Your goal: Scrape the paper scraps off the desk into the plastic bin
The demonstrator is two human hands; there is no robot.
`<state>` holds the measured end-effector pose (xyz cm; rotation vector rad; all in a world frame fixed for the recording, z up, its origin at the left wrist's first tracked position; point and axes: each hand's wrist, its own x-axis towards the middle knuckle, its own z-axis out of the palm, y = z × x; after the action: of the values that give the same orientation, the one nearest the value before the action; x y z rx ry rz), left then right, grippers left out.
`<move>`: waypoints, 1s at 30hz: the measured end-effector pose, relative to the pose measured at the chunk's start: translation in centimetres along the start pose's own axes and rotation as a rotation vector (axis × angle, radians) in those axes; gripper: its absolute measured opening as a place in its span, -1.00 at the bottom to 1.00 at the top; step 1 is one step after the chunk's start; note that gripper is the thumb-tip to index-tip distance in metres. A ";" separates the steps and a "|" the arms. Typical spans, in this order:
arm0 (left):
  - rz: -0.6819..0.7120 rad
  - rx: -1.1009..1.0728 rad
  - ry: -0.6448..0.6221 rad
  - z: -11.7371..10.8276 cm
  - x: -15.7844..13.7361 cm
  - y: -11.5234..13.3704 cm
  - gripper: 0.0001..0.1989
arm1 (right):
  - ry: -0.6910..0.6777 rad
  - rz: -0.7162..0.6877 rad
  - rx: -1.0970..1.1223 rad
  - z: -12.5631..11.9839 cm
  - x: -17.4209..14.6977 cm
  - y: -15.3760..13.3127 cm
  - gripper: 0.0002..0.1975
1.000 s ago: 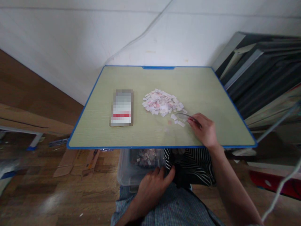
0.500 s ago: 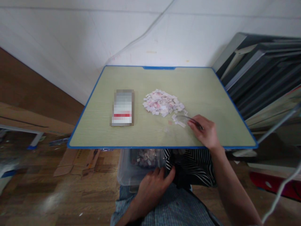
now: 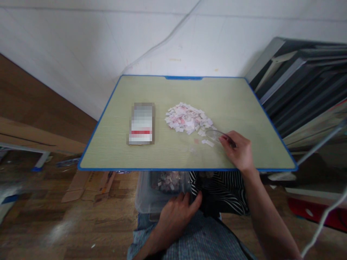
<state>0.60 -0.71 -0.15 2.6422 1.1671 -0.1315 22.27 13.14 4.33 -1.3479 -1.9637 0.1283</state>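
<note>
My right hand [image 3: 240,150], over the right front of the table, is closed around the dark handle of a magnifying glass [image 3: 214,135]. Its clear lens hangs low at the near right edge of a heap of small white and pinkish paper pieces [image 3: 187,118]. A few loose paper scraps [image 3: 208,143] lie just in front of the lens. Below the table edge, my left hand [image 3: 177,213] rests over my lap with fingers stretched out and nothing held. It lies by the rim of a clear plastic bin [image 3: 149,206] with more small pieces inside.
On the left of the blue-edged table [image 3: 114,155] lies a blurred-out rectangular thing [image 3: 141,122] with a red band. Dark flat panels [image 3: 300,72] lean at the right. Flattened cardboard [image 3: 88,186] is on the floor, and a white cable [image 3: 173,32] runs along the wall.
My right hand has shifted the magnifying glass slightly right and up, and its lens now shows as a wider oval. The left hand and the heap stay put.
</note>
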 end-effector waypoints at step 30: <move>0.011 0.004 -0.010 -0.1 0.1 0.0 -0.46 | -0.012 -0.009 -0.020 0.3 0.3 -0.1 -0.89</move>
<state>0.64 -0.63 -0.06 2.6474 1.1503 -0.1449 21.92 13.41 4.28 -1.3542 -1.9857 0.1128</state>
